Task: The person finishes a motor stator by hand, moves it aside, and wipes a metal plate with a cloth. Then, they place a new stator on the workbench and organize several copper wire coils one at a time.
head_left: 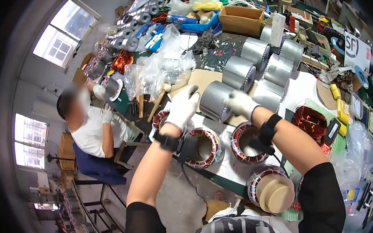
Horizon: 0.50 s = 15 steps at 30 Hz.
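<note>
Head view: left hand [183, 106] and right hand [240, 104] grip steel cylinder [215, 100] between them.

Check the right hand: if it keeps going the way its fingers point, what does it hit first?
The right hand, in a white glove, points left toward the silver metal cylinder and seems already at its edge, so it would meet that first. The left hand sits on the far side. Depth is hard to judge.
</note>
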Each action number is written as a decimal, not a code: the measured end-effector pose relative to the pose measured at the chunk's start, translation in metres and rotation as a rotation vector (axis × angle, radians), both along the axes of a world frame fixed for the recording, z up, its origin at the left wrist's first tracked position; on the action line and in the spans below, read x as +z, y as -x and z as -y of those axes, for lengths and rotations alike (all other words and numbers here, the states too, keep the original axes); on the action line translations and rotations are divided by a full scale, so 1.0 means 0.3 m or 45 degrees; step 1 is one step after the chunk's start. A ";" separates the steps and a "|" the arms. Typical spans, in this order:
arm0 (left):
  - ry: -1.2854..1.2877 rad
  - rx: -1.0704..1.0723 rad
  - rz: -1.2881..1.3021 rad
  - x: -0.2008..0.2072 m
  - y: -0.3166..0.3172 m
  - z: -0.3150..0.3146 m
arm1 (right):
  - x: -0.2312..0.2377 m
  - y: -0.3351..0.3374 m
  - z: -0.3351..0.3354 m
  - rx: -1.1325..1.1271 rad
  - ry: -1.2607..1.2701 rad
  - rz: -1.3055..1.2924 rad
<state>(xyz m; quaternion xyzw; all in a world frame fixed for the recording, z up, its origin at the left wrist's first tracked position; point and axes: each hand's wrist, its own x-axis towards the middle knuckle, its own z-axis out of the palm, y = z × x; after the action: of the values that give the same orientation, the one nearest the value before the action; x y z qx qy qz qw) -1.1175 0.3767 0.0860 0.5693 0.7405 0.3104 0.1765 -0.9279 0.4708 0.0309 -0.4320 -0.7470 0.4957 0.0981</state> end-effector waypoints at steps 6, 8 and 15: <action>0.318 -0.182 -0.131 -0.194 0.110 -0.171 | 0.005 -0.317 0.045 0.205 -0.779 -0.055; 0.246 -0.209 -0.213 -0.192 0.211 -0.092 | 0.203 -0.459 0.068 0.070 -0.364 0.275; 0.245 -0.276 0.299 -0.180 0.265 -0.195 | 0.325 -1.277 0.685 -1.199 -0.486 0.626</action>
<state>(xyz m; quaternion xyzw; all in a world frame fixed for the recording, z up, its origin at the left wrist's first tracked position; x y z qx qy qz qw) -1.1970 0.4352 0.0319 0.5860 0.6754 0.2819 0.3478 -0.5448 0.2654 0.1286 -0.7961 -0.5507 0.1394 0.2083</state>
